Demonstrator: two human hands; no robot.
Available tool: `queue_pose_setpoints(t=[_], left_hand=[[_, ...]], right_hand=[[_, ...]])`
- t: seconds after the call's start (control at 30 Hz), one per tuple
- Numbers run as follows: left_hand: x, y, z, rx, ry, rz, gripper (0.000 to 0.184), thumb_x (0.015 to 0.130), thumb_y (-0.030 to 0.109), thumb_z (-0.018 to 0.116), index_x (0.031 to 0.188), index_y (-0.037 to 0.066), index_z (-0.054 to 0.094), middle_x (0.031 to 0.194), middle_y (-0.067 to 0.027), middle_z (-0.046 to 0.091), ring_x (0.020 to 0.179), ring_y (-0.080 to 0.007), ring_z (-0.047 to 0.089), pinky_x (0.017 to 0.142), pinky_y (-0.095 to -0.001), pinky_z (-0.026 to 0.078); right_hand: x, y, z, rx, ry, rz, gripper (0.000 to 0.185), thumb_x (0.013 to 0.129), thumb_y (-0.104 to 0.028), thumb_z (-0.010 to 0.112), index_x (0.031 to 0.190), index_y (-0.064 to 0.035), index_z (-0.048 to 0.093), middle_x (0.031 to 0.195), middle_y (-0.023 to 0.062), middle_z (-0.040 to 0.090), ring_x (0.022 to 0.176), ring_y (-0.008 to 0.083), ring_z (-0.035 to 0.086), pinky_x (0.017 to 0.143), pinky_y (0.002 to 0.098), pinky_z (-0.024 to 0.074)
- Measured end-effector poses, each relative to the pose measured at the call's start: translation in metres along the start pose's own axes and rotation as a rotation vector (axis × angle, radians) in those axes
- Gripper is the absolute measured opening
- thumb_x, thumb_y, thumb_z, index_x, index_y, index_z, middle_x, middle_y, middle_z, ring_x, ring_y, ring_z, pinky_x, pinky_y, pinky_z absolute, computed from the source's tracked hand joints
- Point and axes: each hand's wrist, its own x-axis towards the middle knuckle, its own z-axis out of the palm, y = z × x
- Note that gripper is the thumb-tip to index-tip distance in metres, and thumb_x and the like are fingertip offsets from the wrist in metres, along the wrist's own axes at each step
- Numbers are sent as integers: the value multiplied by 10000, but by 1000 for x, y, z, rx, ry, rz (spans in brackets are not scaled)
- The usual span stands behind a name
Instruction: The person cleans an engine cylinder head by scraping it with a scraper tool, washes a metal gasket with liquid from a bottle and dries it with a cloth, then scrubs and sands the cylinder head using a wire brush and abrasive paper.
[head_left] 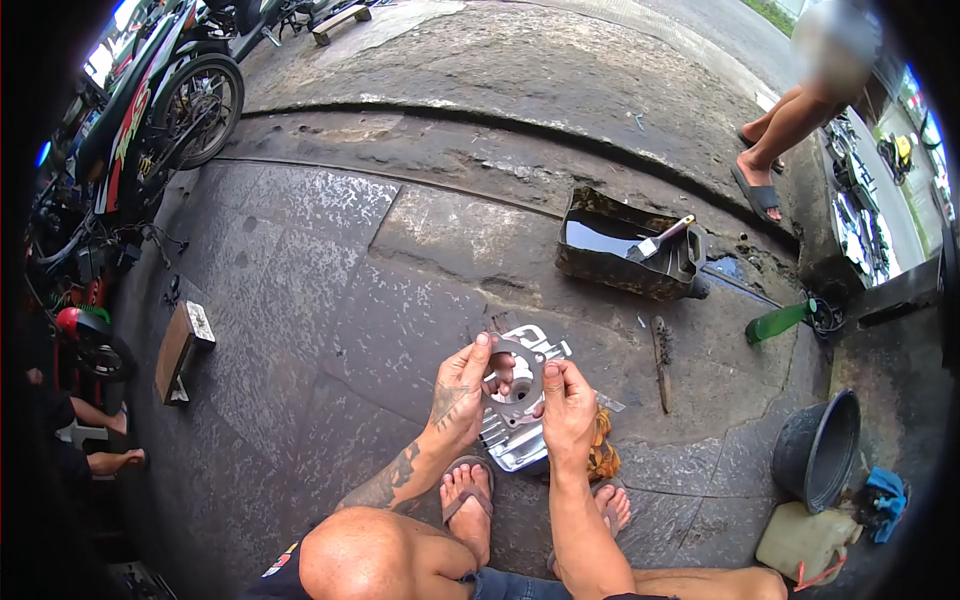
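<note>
A flat grey gasket (516,346) with a large round hole is held up between my two hands. My left hand (467,384) pinches its left edge between thumb and fingers. On the opposite edge, my right hand (566,400) grips it with the thumb on top. Below the gasket, between my feet, rests a silver finned engine cylinder (513,450), partly covered by the gasket and my hands. An orange and black patterned cloth (604,447) lies against the cylinder's right side, partly behind my right forearm.
Ahead to the right, a cut-open jerrycan (625,277) holds dark liquid and a brush (662,238). Nearby are a green bottle (778,322), black tub (818,450) and pale jerrycan (803,543). A low wooden stool (180,355) and motorcycle (150,110) stand left; another person (785,130) stands right.
</note>
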Motion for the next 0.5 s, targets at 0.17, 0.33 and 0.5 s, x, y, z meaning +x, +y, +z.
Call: queue_pose_setpoints(t=[0.17,0.33,0.5], left_hand=[[3,-2,-4,-122,30,30,410,1033,396,452,1126,24,596,911,-52,581,771,-137,553,671,-271,492],[-9,-16,-19,237,-59,84,411,1053,384,403,1098,20,588,895,-37,612,769,-112,597,682,-262,493],[-13,-17,-16,523,-24,157,377,1045,324,454,888,17,606,709,-10,622,623,-82,550,586,-240,443]], right_hand=[[-5,4,1,-233,-180,-32,414,1008,-329,544,771,10,570,547,14,504,512,79,487,475,287,395],[2,3,-5,-192,48,-88,403,1016,-293,526,746,6,532,517,43,471,494,88,449,466,310,351],[2,4,-4,-227,-13,-97,400,1011,-302,538,763,12,555,531,57,502,500,91,466,471,309,364]])
